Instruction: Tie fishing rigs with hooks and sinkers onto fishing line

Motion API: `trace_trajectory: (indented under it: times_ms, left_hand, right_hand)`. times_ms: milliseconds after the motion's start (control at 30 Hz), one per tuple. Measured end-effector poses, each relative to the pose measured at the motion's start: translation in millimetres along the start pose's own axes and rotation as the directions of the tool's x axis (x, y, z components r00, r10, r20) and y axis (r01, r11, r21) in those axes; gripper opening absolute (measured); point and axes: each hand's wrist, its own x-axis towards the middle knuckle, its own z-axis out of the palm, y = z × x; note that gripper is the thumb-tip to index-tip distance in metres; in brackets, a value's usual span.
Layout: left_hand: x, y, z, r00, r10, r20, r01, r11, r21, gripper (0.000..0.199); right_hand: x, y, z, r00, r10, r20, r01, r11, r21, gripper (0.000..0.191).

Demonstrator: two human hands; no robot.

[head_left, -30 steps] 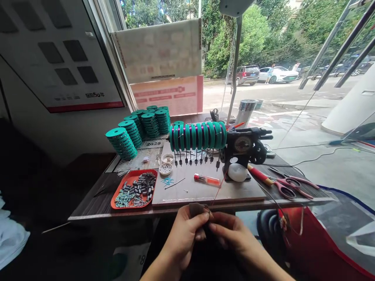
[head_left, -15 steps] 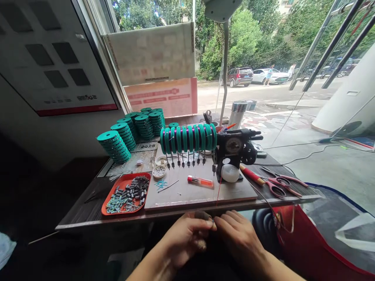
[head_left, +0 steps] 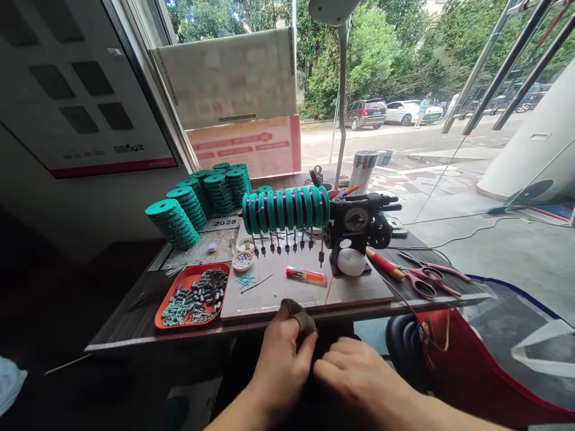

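Observation:
Just below the table's front edge, my left hand (head_left: 287,350) has its fingers bent and pressed together, with tan wraps on some fingers; anything between them is too small to make out. My right hand (head_left: 354,371) is curled beside it, knuckles up, its fingertips hidden. A thin red line (head_left: 329,292) runs from the black winding device (head_left: 357,221) down toward the table edge near my hands. Green spools (head_left: 285,209) sit in a row on the device's shaft, with small dark weights (head_left: 279,249) hanging beneath them.
A red tray (head_left: 158,312) of small metal parts stands at the left, stacked green spools (head_left: 169,222) behind it. An orange-red lighter (head_left: 306,275) lies on the board (head_left: 256,305). Scissors (head_left: 422,286) lie at the right, near a lamp pole (head_left: 342,108).
My left hand has turned and risen toward the table edge, its wrapped fingers now on top. My right hand has moved slightly down, and the hands have parted a little. The view has shifted slightly.

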Motion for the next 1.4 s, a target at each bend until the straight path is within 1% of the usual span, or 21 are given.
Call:
trace_trajectory:
  times_ms: [133, 200, 300, 467, 567, 633, 700, 767, 833, 867, 933, 1000, 1067, 1133, 1200, 1233, 1267, 1300, 1333, 1367, 1400]
  left_hand:
    - [-3, -6, -1.6, 0.996, -0.088, -0.033, 0.073, 0.944, -0.321, 0.003]
    - [-3, -8, -3.2, 0.988, -0.153, 0.033, 0.153, 0.89, -0.43, 0.003]
    - [-3, -10, -6.1, 0.974, -0.2, 0.103, 0.224, 0.851, -0.475, 0.012]
    - [-4, -13, -6.0, 0.978, -0.199, 0.061, 0.204, 0.86, -0.468, 0.012]
    - [-7, -12, -2.2, 0.993, -0.079, -0.09, 0.046, 0.946, -0.322, 0.015]
    - [-8, -13, 1.2, 0.975, 0.068, -0.211, -0.096, 0.988, -0.125, 0.02]
    - [-9, -17, 4.9, 0.91, 0.272, -0.312, -0.24, 0.961, 0.136, 0.02]
    - [-8, -23, 7.5, 0.785, 0.499, -0.366, -0.349, 0.846, 0.404, 0.018]
    - [-6, -29, 7.4, 0.651, 0.677, -0.343, -0.421, 0.698, 0.579, 0.018]
    - [-5, -31, 6.1, 0.604, 0.733, -0.312, -0.454, 0.639, 0.621, 0.019]
    - [-3, -33, 1.3, 0.566, 0.79, -0.235, -0.53, 0.567, 0.631, 0.021]
    - [-3, -31, -4.6, 0.589, 0.791, -0.164, -0.588, 0.559, 0.584, 0.019]
    - [-4, -27, -9.2, 0.646, 0.755, -0.114, -0.614, 0.602, 0.51, 0.018]
    - [-5, -22, -11.3, 0.751, 0.651, -0.112, -0.577, 0.729, 0.368, 0.019]
    - [-6, -17, -11.1, 0.911, 0.387, -0.145, -0.381, 0.922, 0.066, 0.018]
    - [-6, -15, -10.4, 0.975, 0.182, -0.13, -0.202, 0.965, -0.165, 0.015]
    - [-6, -15, -9.6, 0.997, -0.028, -0.066, 0.0, 0.918, -0.396, 0.012]
    - [-5, -14, -8.7, 0.98, -0.194, 0.032, 0.177, 0.798, -0.575, 0.009]
    - [-4, -15, -7.8, 0.945, -0.299, 0.133, 0.306, 0.659, -0.687, 0.007]
    - [-3, -15, -6.9, 0.912, -0.351, 0.214, 0.384, 0.547, -0.744, 0.008]
    - [-2, -16, -6.1, 0.888, -0.375, 0.267, 0.433, 0.481, -0.763, 0.009]
  right_hand:
    - [49, 22, -19, 0.979, -0.194, 0.056, 0.195, 0.981, -0.011, 0.017]
    - [69, 34, -20, 0.976, -0.178, 0.126, 0.182, 0.983, -0.019, 0.015]
    - [82, 44, -14, 0.982, -0.089, 0.168, 0.097, 0.994, -0.043, 0.015]
    - [77, 39, -9, 0.969, 0.094, 0.23, -0.077, 0.994, -0.082, 0.015]
    - [79, 37, -10, 0.953, 0.18, 0.244, -0.166, 0.983, -0.075, 0.012]
    - [83, 37, -12, 0.945, 0.217, 0.243, -0.212, 0.976, -0.048, 0.011]
    - [87, 37, -13, 0.937, 0.256, 0.236, -0.259, 0.966, -0.019, 0.017]
    - [92, 37, -16, 0.926, 0.297, 0.232, -0.305, 0.952, 0.001, 0.021]
    - [96, 37, -17, 0.915, 0.329, 0.235, -0.342, 0.94, 0.014, 0.019]
    - [98, 37, -17, 0.91, 0.34, 0.236, -0.354, 0.935, 0.019, 0.017]
    - [101, 38, -16, 0.905, 0.356, 0.233, -0.371, 0.928, 0.025, 0.014]
    - [103, 38, -14, 0.907, 0.363, 0.213, -0.376, 0.926, 0.022, 0.012]
    - [101, 38, -13, 0.918, 0.356, 0.177, -0.364, 0.931, 0.015, 0.013]
    - [92, 37, -15, 0.938, 0.326, 0.118, -0.33, 0.944, 0.01, 0.014]
    - [74, 34, -20, 0.963, 0.269, 0.028, -0.269, 0.963, 0.01, 0.017]
    - [61, 32, -23, 0.976, 0.214, -0.044, -0.214, 0.977, 0.008, 0.017]
    - [48, 30, -24, 0.98, 0.148, -0.131, -0.15, 0.989, 0.0, 0.02]
    - [35, 29, -25, 0.951, 0.0, -0.309, -0.013, 0.999, -0.041, 0.022]
    - [23, 27, -24, 0.908, -0.145, -0.394, 0.116, 0.988, -0.099, 0.02]
    - [13, 26, -22, 0.887, -0.253, -0.386, 0.216, 0.967, -0.138, 0.023]
    - [6, 25, -19, 0.875, -0.328, -0.357, 0.288, 0.944, -0.162, 0.025]
